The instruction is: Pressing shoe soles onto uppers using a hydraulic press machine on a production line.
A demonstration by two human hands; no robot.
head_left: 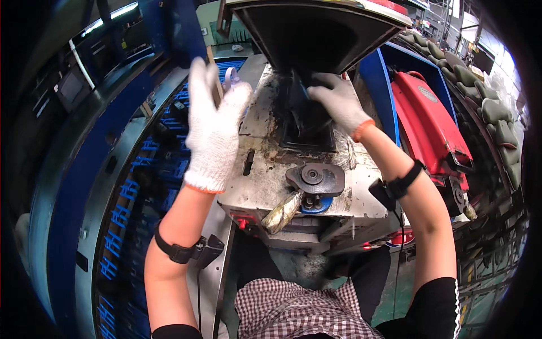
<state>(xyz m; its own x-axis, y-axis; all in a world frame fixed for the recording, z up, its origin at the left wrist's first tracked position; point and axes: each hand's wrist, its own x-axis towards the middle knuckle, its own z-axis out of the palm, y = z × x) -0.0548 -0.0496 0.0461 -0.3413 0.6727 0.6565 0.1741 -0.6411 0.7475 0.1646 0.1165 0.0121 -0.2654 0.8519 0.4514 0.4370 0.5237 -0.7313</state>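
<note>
Nearest, at the lower edge, a brown-and-white checked apron (pixel 299 311) over dark trousers, with black straps (pixel 175 250) carrying small boxes around both forearms. Just beyond, at the front of a worn, stained pale worktop (pixel 257 195), a dark metal fitting (pixel 315 178) with a round boss, a blue part (pixel 316 205) beneath it and, slanting toward the apron, a handle (pixel 282 213) wrapped in shiny film. Farther up, to the left, the left hand (pixel 214 124) in a white knit glove with an orange cuff, raised with fingers upward, thumb set wide from them; close behind it, a pale ring (pixel 230 78), with contact impossible to tell. To the right, above the worktop, the right hand (pixel 339 101), gloved alike, reaching in with bent fingers against a dark, blurred piece (pixel 299 107); cannot tell whether pinching or merely touching. Under that piece, toward the middle of the worktop, a flat black base (pixel 307 142). Beyond, a large black panel (pixel 322 39) tilted overhead; to the right, a blue bin (pixel 375 73) beside a red casing (pixel 423 107). Farthest right, rows of olive padded pieces (pixel 497 113).
</note>
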